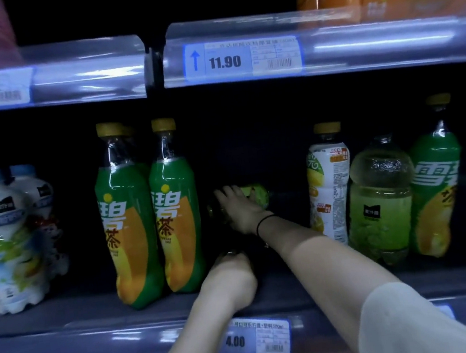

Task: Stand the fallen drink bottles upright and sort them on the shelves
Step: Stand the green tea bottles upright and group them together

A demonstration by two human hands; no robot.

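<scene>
- Grey-blue shelf (67, 314) carries everything; its front lip with the price tag (257, 339) is the edge that matters, since anything nudged forward past it would drop.
- Green tea pair (176, 209) stands upright just left of the gap. A sweep of the left forearm could knock the nearer one over.
- Right of the gap, the white-label bottle (328, 183) stands very near the right forearm; an elbow swing might topple it.
- The gap itself, between the tea pair and that bottle, is the only open room: dark and narrow, with both arms in it.
- Fallen bottle (253, 195) lies on its side deep in the gap. Right hand (241, 207) rests over it, fingers curled on it; a firm grip cannot be confirmed, so it may roll.
- Left hand (231, 275), near the front lip, closes over something dark with a small cap; what it is I cannot tell.
</scene>
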